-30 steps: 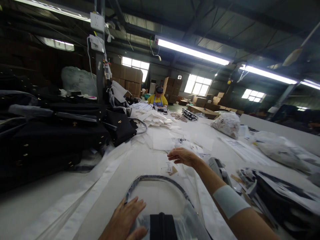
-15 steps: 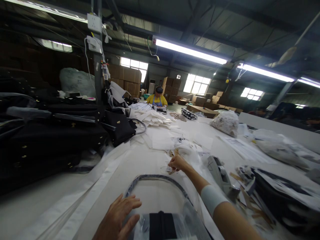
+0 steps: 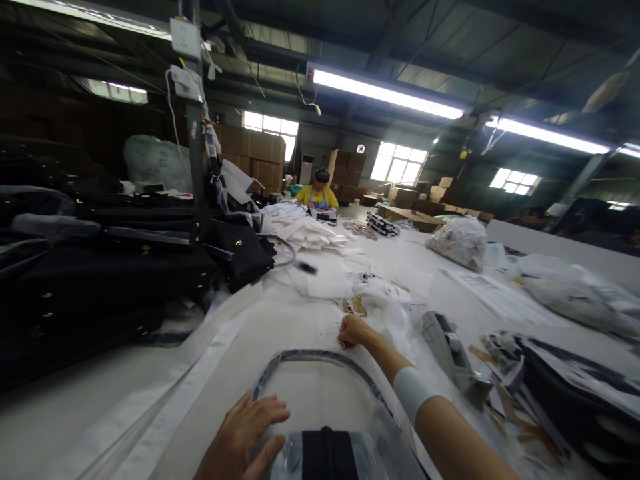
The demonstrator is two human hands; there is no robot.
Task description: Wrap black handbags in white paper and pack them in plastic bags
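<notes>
So, vs a sec ago: your right hand (image 3: 353, 331) was flat & open out over the table (image 3: 90, 407). Now it's balled up tight, fingers curled in, and it's come back toward you a bit. It sits just beyond the top of the dark handle (image 3: 320, 355) arch. Whatever's in the fist is hidden, so can't tell if it's got anything.

Left hand (image 3: 245, 437) has barely budged: still flat, fingers spread wide, palm on the clear plastic of the wrapped bag (image 3: 327, 457). That bag lies on the table right in front of you at the bottom edge of view, w/ its handle arching away.

Also new: a small dark blur (image 3: 307, 268) over the white sheets, too smeared to ID.

Other stuff around:
- brownish paper tags (image 3: 356, 305) and crumpled plastic (image 3: 387, 300) just past the right fist
- grey tape dispenser (image 3: 450, 347) just beside your right forearm, outer side, prob the closest thing to bump
- white band (image 3: 413, 393) round that forearm
- long plastic strips (image 3: 165, 400) running along the left of the wrapped bag
- stack of black bags (image 3: 100, 273) on the left, a black handbag (image 3: 243, 257) at its near end
- pile of white covers (image 3: 313, 233) and a clear sack (image 3: 457, 241) farther up the table
- a person in yellow (image 3: 317, 195) at the far end, well apart from you
</notes>
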